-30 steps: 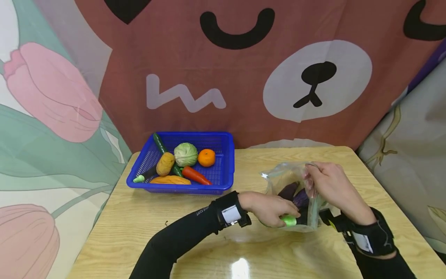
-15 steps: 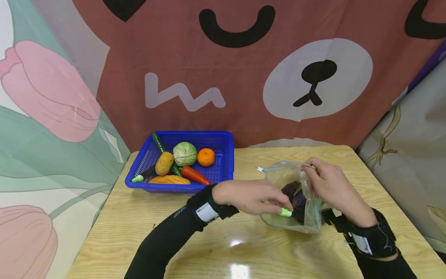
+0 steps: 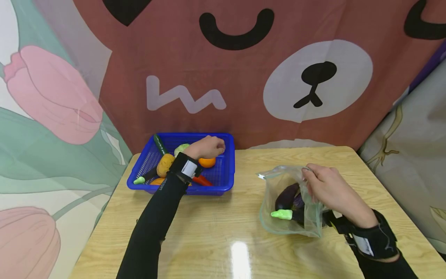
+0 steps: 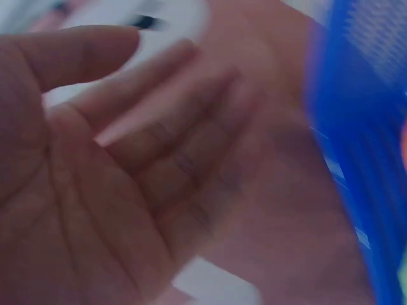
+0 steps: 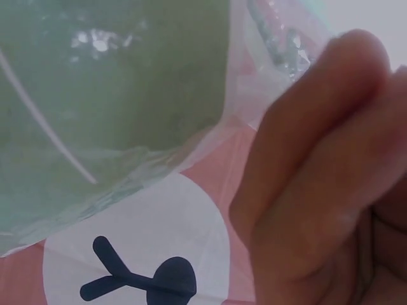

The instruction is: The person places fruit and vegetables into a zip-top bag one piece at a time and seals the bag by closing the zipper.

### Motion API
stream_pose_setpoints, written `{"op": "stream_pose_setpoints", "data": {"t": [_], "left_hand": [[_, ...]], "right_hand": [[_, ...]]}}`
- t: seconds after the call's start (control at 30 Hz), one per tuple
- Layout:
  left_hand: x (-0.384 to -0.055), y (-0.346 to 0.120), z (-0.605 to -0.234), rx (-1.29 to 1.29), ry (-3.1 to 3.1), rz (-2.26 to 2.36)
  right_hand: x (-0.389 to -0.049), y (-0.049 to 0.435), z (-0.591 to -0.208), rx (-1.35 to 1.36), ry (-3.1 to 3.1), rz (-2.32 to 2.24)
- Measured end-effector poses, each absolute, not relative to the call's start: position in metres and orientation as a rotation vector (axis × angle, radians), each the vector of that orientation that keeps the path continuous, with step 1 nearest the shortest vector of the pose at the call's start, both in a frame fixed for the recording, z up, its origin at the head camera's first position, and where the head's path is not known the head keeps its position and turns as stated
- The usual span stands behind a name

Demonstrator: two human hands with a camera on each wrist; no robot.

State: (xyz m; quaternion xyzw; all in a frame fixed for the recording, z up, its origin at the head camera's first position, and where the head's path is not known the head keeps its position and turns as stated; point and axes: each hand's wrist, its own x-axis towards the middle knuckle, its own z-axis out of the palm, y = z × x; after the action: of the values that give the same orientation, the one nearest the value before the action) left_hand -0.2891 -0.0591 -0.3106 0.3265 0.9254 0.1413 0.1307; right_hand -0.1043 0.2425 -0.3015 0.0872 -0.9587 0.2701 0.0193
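Observation:
My left hand point(image 3: 205, 147) hovers above the blue basket point(image 3: 228, 178), overlapping the cabbage point(image 3: 180, 148) and the orange point(image 3: 208, 162). In the left wrist view its palm and loosely extended fingers point(image 4: 172, 159) hold nothing; the picture is blurred. On the right of the table, my right hand point(image 3: 329, 188) pinches the rim of a clear zip bag point(image 3: 313, 223), thumb against curled fingers point(image 5: 318, 171). Inside the bag lie a dark purple eggplant point(image 3: 286, 197) and a slim black eggplant with a bright green end point(image 3: 282, 214); the bag wall partly hides the contents.
Also in the basket are a potato point(image 3: 165, 164), a red carrot point(image 3: 203, 180), a cucumber point(image 3: 160, 144), a slim eggplant point(image 3: 148, 175) and a yellow piece point(image 3: 157, 181) partly covered by the wrist. A printed cloth point(image 3: 244, 97) hangs behind the wooden table point(image 3: 216, 224).
My left hand has let go of the green-ended eggplant in the bag and moved left and back over the basket. My right hand stays on the bag's rim.

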Motion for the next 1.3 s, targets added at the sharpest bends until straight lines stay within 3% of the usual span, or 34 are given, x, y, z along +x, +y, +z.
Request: {"op": "stream_pose_setpoints", "data": {"t": [0.13,0.47,0.7,1.0,1.3], "left_hand": [[-0.313,-0.065,-0.337,0.746,2.702,0.182],[-0.343,-0.054,-0.398,0.323,2.747,0.153],[-0.373,-0.045,-0.444,0.282,2.777,-0.01],[-0.357,-0.042,-0.433,0.212,2.829,-0.12],[-0.335,-0.053,-0.42,0.367,2.794,0.026]], "right_hand": [[-0.104,0.244,-0.302,0.262,-2.967,0.871],[-0.104,0.246,-0.302,0.225,-3.014,0.86],[-0.1,0.25,-0.303,0.295,-3.066,0.925],[-0.098,0.252,-0.299,0.443,-3.055,1.01],[-0.098,0.252,-0.3,0.435,-3.059,1.077]]}}
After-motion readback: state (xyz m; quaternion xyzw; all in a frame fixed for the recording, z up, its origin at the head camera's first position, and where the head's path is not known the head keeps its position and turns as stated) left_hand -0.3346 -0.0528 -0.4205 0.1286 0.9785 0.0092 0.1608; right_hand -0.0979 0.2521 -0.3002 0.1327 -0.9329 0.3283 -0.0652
